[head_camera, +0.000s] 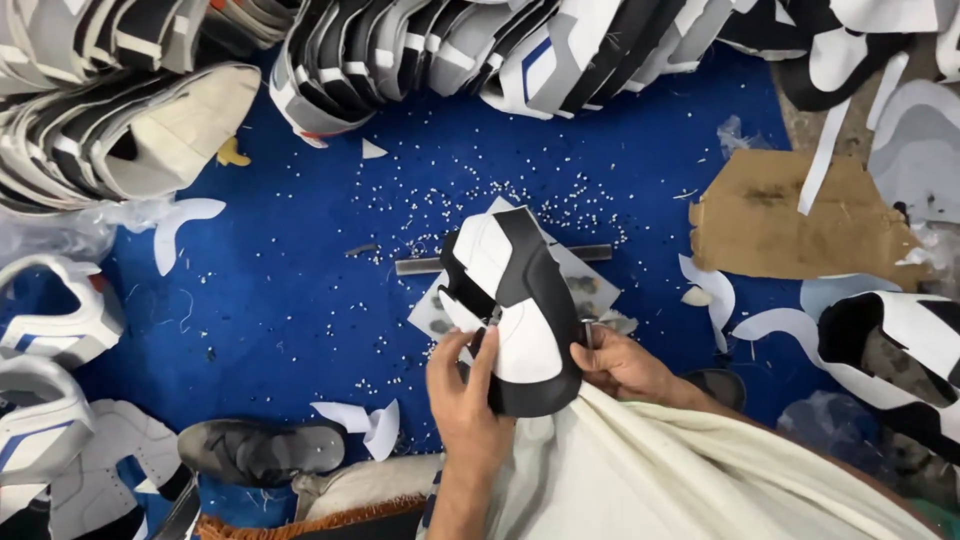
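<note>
One black-and-white shoe upper (515, 310) in two hands (545, 385), one cardboard piece (800, 220), one grey insole (262, 449)

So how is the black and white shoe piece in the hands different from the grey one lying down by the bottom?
The black and white shoe upper is held up by the left hand and right hand; the dark grey shoe piece lies flat on the blue cloth. The held one has white panels; the grey one is plain. Both are shoe parts.

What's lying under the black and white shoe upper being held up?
Under the black and white shoe upper lie pale flat sheets and a grey metal bar on the blue mat; their middle parts are covered.
</note>
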